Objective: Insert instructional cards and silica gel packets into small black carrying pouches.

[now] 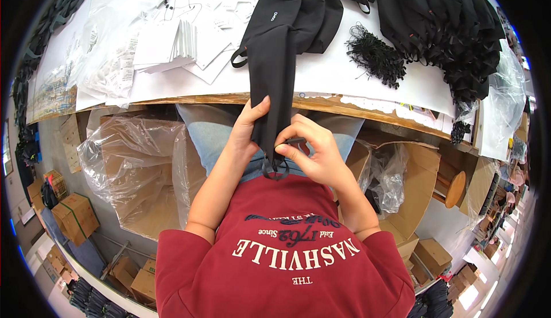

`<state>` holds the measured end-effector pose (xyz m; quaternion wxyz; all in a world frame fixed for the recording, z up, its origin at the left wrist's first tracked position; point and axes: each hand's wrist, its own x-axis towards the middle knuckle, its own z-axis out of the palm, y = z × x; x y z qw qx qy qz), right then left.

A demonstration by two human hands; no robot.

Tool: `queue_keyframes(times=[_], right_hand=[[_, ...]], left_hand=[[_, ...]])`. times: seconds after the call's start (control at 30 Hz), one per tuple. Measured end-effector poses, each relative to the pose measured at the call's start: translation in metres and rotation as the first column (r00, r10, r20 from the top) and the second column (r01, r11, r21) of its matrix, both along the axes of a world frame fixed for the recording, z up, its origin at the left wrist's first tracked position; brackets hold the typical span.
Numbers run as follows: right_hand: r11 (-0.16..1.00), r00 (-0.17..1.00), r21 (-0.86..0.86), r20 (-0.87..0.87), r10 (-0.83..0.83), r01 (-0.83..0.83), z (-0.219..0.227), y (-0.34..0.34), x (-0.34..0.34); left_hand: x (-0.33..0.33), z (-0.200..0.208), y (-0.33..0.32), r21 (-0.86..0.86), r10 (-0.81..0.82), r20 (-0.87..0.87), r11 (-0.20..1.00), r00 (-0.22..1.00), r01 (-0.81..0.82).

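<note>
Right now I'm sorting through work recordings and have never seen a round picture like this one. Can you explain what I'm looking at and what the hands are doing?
There is no machine here, only a person at work. The picture comes from a wide fisheye camera worn on the person's head, looking down, so straight edges bend and the red shirt fills the bottom. The forearms come in from below. The left hand grips a long black fabric pouch that hangs over the edge of the white table. The right hand pinches a small black piece, perhaps a cord or tag, at the pouch's lower end. On the table lie more black pouches, a bundle of black cords, white cards and clear plastic bags. Under the table stand cardboard boxes lined with clear plastic.
</note>
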<state>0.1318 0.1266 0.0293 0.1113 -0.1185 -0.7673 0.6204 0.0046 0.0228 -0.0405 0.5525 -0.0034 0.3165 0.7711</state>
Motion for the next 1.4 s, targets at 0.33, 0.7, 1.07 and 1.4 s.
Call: queue_keyframes(times=[0.33,0.7,1.07,1.4], right_hand=[[0.746,0.737,0.159,-0.381,-0.558,0.647,0.016,0.052,-0.011],[0.993,0.994,-0.07,0.063,-0.091,0.095,0.005,0.0,0.001],[0.99,0.988,0.045,0.065,-0.138,0.135,-0.006,0.0,0.015],[0.736,0.976,0.661,0.026,-0.217,0.146,0.015,0.015,0.013]], left_hand=[[0.004,0.009,0.004,-0.013,-0.408,-0.076,0.913,0.91,0.408],[0.0,-0.005,0.006,0.062,-0.145,0.258,0.989,0.955,0.134],[0.002,0.003,0.011,-0.12,-0.047,0.132,0.991,0.99,0.063],[0.015,0.052,0.011,-0.021,-0.06,-0.15,0.998,0.987,0.057]])
